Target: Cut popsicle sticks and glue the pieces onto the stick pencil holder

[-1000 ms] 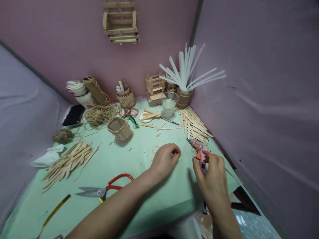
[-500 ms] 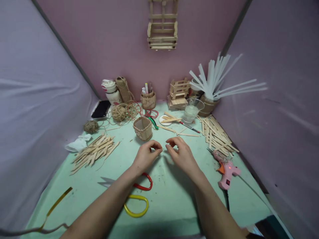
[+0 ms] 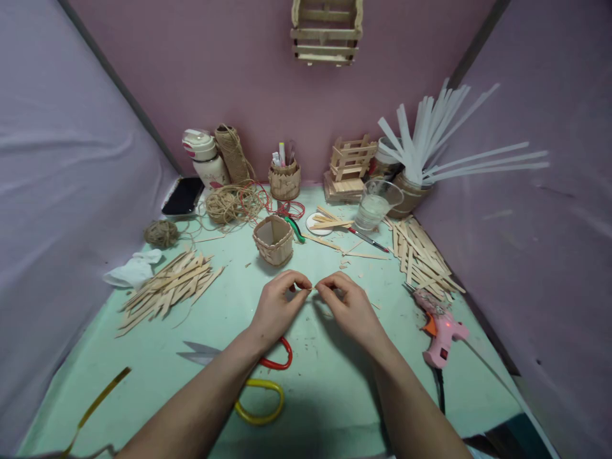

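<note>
Over the middle of the table, my left hand (image 3: 282,299) and my right hand (image 3: 351,306) meet fingertip to fingertip. Both are closed in a pinch on a tiny sliver of wood (image 3: 314,289), mostly hidden by the fingers. Just beyond my left hand stands a small square wooden-stick basket (image 3: 274,243). Scissors with one red and one yellow handle loop (image 3: 261,417) lie under my left forearm. Small wood chips (image 3: 327,313) are scattered near my right hand.
Piles of wooden sticks lie at left (image 3: 167,287) and right (image 3: 421,258). A pink glue gun (image 3: 442,338), its light on, rests at right. Behind stand a clear plastic cup (image 3: 375,207), a pot of white glue sticks (image 3: 406,194), twine (image 3: 232,204) and a bottle (image 3: 208,162).
My right hand has closed the gap to my left, and its fingertips now touch the sliver too. The camera view has tilted down slightly.
</note>
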`<action>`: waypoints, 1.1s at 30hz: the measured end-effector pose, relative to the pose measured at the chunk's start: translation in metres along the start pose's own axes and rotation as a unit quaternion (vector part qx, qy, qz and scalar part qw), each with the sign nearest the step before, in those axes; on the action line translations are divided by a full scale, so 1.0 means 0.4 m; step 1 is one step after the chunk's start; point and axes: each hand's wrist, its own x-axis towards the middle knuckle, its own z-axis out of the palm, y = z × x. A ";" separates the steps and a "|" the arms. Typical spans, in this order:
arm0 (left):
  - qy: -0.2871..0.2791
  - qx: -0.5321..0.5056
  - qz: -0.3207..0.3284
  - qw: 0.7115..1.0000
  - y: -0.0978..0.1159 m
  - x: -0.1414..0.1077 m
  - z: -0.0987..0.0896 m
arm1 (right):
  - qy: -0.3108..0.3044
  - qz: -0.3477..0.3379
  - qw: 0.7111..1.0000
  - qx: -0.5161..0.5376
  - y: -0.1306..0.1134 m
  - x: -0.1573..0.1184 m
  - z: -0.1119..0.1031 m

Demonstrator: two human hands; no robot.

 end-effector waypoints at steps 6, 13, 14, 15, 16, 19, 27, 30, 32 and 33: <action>-0.005 -0.005 0.023 1.000 -0.006 -0.001 0.009 | -0.001 0.044 0.998 0.039 0.006 -0.003 0.006; 0.021 -0.031 -0.124 0.992 -0.018 0.002 0.004 | 0.067 0.073 0.992 0.074 0.021 0.002 0.000; 0.009 -0.033 -0.139 0.990 -0.017 0.001 0.005 | 0.069 0.076 0.992 0.078 0.021 0.002 0.000; 0.000 -0.042 -0.148 0.988 -0.014 0.000 0.007 | 0.069 0.078 0.991 0.082 0.020 0.001 0.000; -0.004 -0.060 -0.152 0.987 -0.011 -0.001 0.010 | 0.068 0.080 0.991 0.086 0.020 0.001 0.001; -0.007 -0.146 -0.166 0.975 -0.002 -0.002 0.020 | 0.062 0.079 0.991 0.091 0.018 -0.002 0.005; -0.024 -0.279 -0.247 0.928 0.005 -0.008 0.029 | 0.045 0.073 0.993 0.079 0.016 -0.003 0.011; -0.024 -0.297 -0.262 0.918 0.004 -0.007 0.030 | 0.036 0.069 0.995 0.070 0.012 -0.004 0.012; -0.024 -0.304 -0.269 0.914 0.003 -0.004 0.030 | 0.026 0.067 0.995 0.067 0.009 -0.006 0.014; -0.023 -0.307 -0.272 0.912 0.002 -0.004 0.031 | 0.021 0.066 0.995 0.066 0.008 -0.007 0.015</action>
